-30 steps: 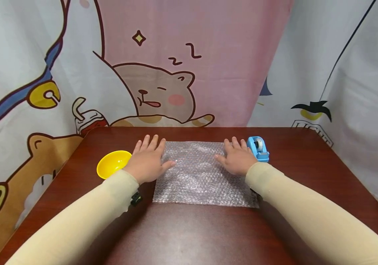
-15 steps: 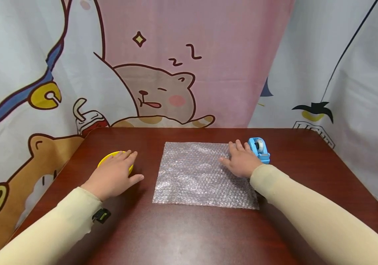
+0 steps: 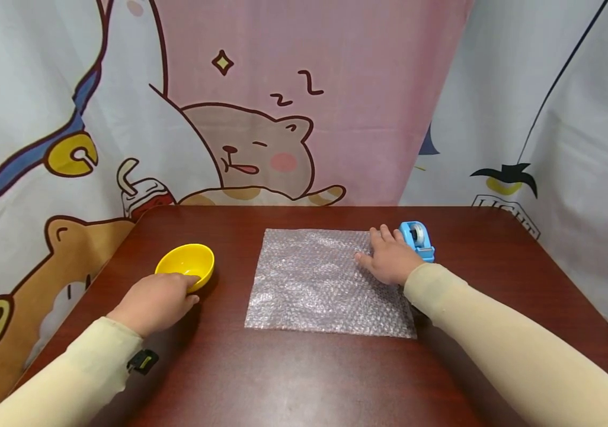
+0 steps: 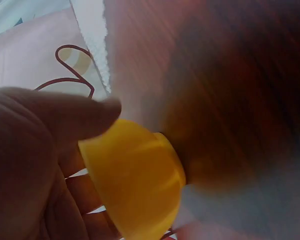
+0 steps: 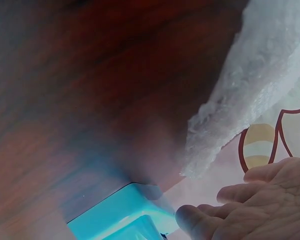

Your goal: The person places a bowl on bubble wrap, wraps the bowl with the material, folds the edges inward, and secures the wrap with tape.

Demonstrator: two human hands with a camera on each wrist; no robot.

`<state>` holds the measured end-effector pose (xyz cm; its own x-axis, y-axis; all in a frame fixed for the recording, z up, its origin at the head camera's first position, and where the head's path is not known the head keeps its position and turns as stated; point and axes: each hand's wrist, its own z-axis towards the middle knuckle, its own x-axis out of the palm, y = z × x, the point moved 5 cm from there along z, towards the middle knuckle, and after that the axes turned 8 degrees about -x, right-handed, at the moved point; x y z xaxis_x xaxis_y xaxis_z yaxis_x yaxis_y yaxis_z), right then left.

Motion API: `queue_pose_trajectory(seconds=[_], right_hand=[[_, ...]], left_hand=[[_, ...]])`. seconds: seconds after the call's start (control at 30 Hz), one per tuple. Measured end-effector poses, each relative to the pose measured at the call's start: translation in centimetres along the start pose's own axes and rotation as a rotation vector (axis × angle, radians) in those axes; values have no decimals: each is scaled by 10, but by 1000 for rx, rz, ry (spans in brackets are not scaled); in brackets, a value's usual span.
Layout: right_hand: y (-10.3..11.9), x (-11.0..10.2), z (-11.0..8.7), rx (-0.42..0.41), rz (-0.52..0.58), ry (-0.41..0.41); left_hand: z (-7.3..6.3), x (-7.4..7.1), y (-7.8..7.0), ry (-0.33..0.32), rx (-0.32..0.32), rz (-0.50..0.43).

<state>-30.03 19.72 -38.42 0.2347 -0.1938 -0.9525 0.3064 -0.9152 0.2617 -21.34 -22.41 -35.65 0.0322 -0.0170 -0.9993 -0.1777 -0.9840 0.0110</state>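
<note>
In the head view my left hand (image 3: 152, 302) grips the near rim of a yellow bowl (image 3: 186, 259), fingers over the inside. The left wrist view shows the thumb (image 4: 85, 117) along the bowl's outer wall and the other fingers behind the rim. A sheet of bubble wrap (image 3: 306, 281) lies flat on the table, right of the bowl. Over its right side, my right hand (image 3: 389, 262) is spread palm down with straight fingers, holding nothing. Just beyond that hand stands a blue tape dispenser (image 3: 424, 254), also seen in the right wrist view.
Everything stands on a dark reddish-brown wooden table (image 3: 325, 379). Behind it and along its sides hangs a curtain (image 3: 368, 118) printed with cartoon animals. A small dark device (image 3: 143, 361) is strapped at the left wrist.
My left hand has left the bubble wrap's left edge, moved left over the bowl and taken hold of its near rim. The right hand has shifted only slightly to the right.
</note>
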Motion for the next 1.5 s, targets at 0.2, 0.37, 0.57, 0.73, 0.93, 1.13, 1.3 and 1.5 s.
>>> queue_pose_trajectory(seconds=[0.2, 0.37, 0.57, 0.73, 0.93, 1.13, 1.3, 1.5], right_hand=[[1, -1, 0, 0, -12, 3], [2, -3, -2, -7, -12, 7], [2, -2, -1, -12, -25, 5], [2, -1, 0, -5, -23, 8], [3, -1, -1, 0, -23, 18], [4, -1, -1, -4, -35, 13], [3, 0, -1, 2, -30, 16], [2, 1, 1, 11, -21, 38]], left_hand=[[0, 2, 0, -30, -5, 12], [0, 2, 1, -34, -8, 22], [2, 3, 0, -62, -10, 25], [4, 2, -4, -87, -2, 16], [7, -1, -10, -103, 3, 9], [13, -5, -24, -102, 20, 15], [21, -7, -42, -137, 74, 28], [29, -9, -68, -181, 129, 41]])
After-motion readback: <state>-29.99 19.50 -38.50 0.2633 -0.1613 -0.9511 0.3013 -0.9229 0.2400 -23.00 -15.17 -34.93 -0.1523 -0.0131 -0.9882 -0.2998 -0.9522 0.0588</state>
